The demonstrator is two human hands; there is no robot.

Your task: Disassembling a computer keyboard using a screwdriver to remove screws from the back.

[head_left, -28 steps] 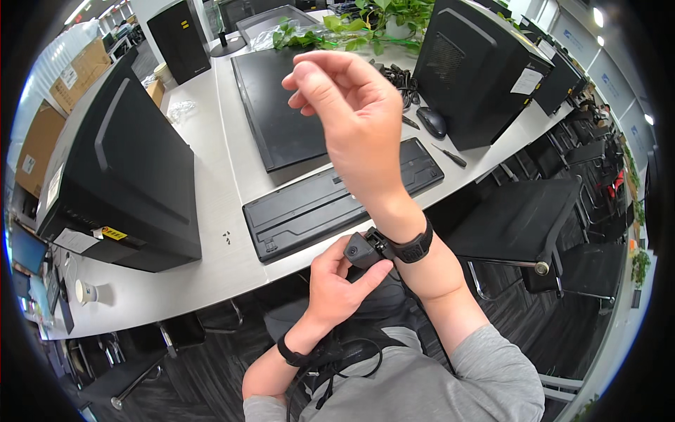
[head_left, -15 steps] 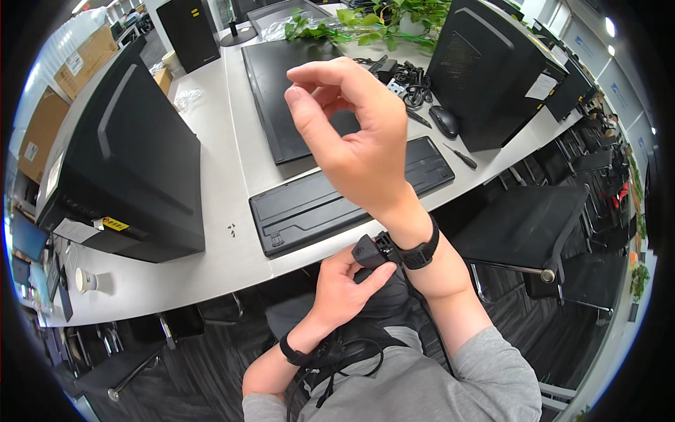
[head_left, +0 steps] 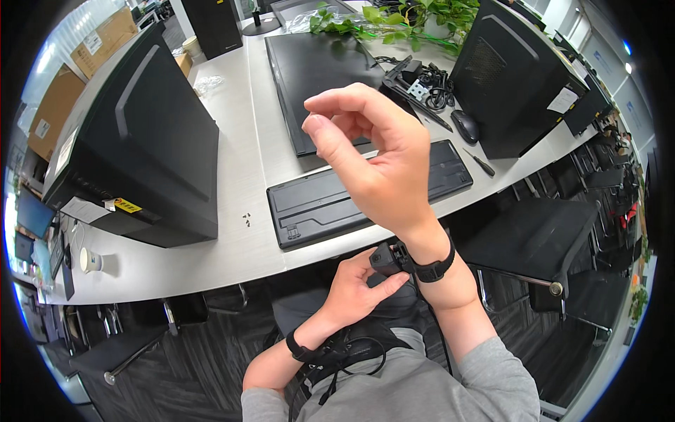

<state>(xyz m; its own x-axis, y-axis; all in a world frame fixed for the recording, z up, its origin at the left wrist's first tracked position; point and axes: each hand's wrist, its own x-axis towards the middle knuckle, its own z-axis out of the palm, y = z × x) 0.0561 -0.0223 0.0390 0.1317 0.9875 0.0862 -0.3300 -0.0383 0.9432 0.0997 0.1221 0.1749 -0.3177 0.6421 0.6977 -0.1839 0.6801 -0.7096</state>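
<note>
Lowered since earlier, right hand [head_left: 383, 169] hangs loosely curled, empty, over the keyboard [head_left: 369, 193]; left hand [head_left: 358, 288] pinches the half-hidden black wrist device [head_left: 389, 258].

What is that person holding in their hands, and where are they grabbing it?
The left hand pinches a small black device strapped to the right wrist, gripping its body by the sides. The raised right hand holds nothing; its fingers are curled and empty.

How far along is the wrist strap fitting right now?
Done: the black strap already circles the raised right hand's wrist. In hand: the left hand pinches the small black device at that strap. Left: whether it is fastened cannot be told; the keyboard lies untouched.
</note>
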